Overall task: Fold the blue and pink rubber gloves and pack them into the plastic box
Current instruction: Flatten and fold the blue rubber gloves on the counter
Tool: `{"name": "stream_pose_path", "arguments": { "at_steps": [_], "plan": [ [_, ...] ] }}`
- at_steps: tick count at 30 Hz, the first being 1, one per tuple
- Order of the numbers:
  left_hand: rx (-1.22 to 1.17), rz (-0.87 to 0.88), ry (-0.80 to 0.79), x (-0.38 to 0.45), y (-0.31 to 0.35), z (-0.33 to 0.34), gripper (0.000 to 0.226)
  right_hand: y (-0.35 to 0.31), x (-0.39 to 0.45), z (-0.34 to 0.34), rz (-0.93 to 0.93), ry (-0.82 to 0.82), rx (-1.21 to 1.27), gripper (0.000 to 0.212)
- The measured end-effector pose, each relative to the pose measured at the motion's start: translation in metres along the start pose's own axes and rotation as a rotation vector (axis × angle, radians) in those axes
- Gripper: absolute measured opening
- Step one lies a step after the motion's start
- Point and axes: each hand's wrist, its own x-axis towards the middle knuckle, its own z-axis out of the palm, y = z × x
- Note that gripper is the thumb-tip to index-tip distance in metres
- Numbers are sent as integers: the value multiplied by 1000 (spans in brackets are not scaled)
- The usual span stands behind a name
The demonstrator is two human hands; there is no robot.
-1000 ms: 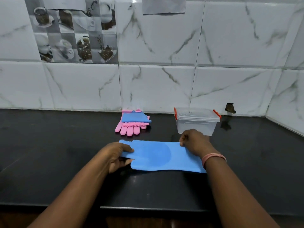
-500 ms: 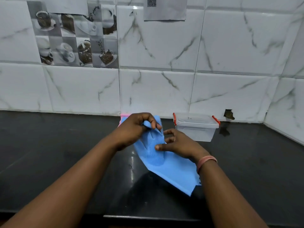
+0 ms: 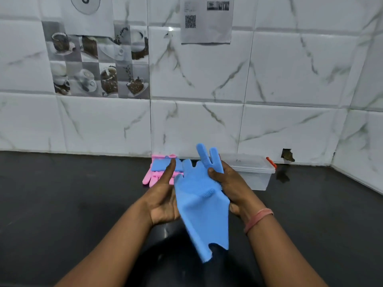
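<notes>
A blue rubber glove (image 3: 202,206) hangs upright in the air above the counter, fingers up and cuff down. My right hand (image 3: 230,185) grips it at the base of the fingers. My left hand (image 3: 163,195) lies flat against its left edge with the fingers stretched out. Behind them, by the wall, a pink glove (image 3: 151,177) lies on the counter with a folded blue glove (image 3: 160,164) on top of it. The clear plastic box (image 3: 255,172) with red clips stands to the right, lid on, partly hidden by my right hand.
The black counter (image 3: 83,204) runs to a white marble-tiled wall (image 3: 269,79) at the back and on the right. A paper sheet with a QR code (image 3: 206,19) hangs on the wall. A hole in the tile (image 3: 287,155) sits right of the box.
The blue glove lay flat on the counter a second ago. Both hands have lifted it off the surface and turned it upright, fingers pointing up.
</notes>
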Motion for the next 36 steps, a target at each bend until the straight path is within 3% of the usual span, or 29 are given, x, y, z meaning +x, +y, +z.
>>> {"name": "stream_pose_path", "arguments": {
  "at_steps": [5,8,11,13,16,18,21,24,26,29,31,33,36],
  "plan": [
    [95,108,129,10,22,23,27,7,11,-4,68,92,143,30],
    [347,47,398,31,10,5,26,31,22,-18,145,290,-45,31],
    [401,-46,485,47,-15,-23,36,59,21,-28,316,455,-325,37],
    [294,-49,448,43,-19,-28,39,60,19,-35,337,448,-287,41],
    [15,9,348,33,-12,-17,18,47,15,-37,386,293,91,37],
    [-157,65,324,31,-5,-12,21,38,16,-40,437,250,253,41],
    [-237,73,372,34,7,-9,32,26,17,-40,506,270,301,44],
    [-37,-80,432,28,8,-7,26,23,12,-30,460,392,-183,15],
    [199,-177,439,23,3,-8,26,30,8,-28,333,508,-712,20],
    [699,-234,465,15,-5,-2,16,28,-1,-15,291,357,-1337,8],
    [1021,-223,578,13,-7,-2,24,21,-5,-9,295,313,-1633,17],
    [1161,-195,595,17,-8,-6,16,11,-6,-8,266,350,-1690,25],
    [1225,-109,590,25,-8,-13,33,-3,-4,-6,430,240,-1577,37]
  ]
}}
